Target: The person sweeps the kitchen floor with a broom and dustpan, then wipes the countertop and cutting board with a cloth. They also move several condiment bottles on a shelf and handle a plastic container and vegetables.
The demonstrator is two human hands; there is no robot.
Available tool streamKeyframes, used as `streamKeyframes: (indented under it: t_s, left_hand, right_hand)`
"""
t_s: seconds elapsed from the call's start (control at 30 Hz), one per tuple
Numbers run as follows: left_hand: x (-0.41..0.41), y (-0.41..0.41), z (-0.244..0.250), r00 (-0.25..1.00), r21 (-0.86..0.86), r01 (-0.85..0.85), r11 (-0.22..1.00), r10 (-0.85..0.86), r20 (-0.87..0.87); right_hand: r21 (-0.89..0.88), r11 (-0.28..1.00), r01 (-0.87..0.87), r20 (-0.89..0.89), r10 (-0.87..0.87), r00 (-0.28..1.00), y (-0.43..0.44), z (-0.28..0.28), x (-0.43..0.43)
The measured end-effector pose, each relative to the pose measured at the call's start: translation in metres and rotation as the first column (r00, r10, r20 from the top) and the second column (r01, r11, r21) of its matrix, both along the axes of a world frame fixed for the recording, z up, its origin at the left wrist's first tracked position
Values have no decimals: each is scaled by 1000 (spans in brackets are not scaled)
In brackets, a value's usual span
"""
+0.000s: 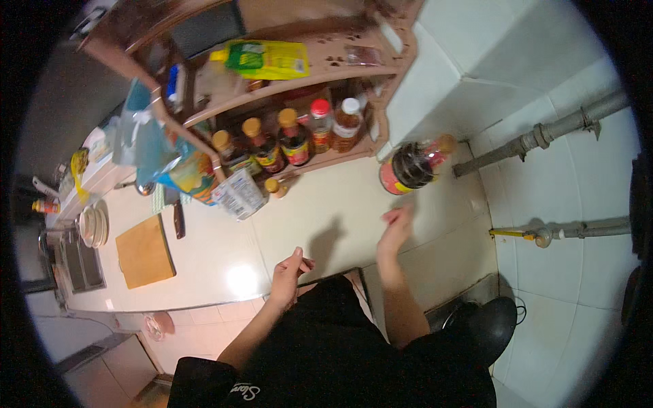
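Observation:
My left hand [291,273] hovers over the front edge of the pale countertop [306,214], thumb raised and fingers loosely curled. Nothing shows in it. Farther right, my right hand [397,229] reaches out above the counter, slightly blurred, with no object in its grasp. Just beyond its fingertips stands a large dark sauce bottle [412,166] with a red label and an orange-brown cap; the fingers appear apart from it. A small bottle with a yellow cap [275,188] is on the counter in front of the rack, beside a silver printed packet [240,195].
A brown plastic rack [326,163] holds several sauce bottles [295,140] and a yellow-green pouch [268,59]. To the left are a knife [179,219], a wooden cutting board [146,251], stacked bowls [93,224] and a sink [81,260]. Pipes [541,136] cross the tiled right wall.

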State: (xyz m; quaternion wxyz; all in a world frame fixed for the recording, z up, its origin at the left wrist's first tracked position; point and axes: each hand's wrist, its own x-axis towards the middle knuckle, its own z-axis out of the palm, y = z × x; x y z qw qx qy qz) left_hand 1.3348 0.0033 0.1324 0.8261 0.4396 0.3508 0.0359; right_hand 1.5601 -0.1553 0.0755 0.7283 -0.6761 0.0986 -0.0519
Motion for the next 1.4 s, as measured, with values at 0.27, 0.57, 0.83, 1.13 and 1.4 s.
streamKeyframes:
  t_s: [0.27, 0.57, 0.83, 1.13, 1.4]
  left_hand:
    - [-95, 36, 50, 995, 755, -100, 648, 46, 92]
    - [-318, 94, 46, 941, 910, -198, 364, 330, 73]
    - [-451, 104, 69, 920, 951, -142, 275, 391, 24]
    - [-493, 108, 58, 732, 879, -398, 263, 668, 131]
    - [-559, 186, 61, 726, 936, -274, 220, 685, 52]
  right_hand:
    - [493, 411, -766, -282, 909, 307, 126, 26, -247]
    - [830, -58, -554, -25, 990, -141, 212, 78, -483]
    - [870, 10, -494, -302, 803, -515, 263, 111, -591]
    - [959, -72, -274, -143, 711, -688, 280, 26, -643]
    - [956, -141, -255, -102, 657, -747, 368, -8, -711]
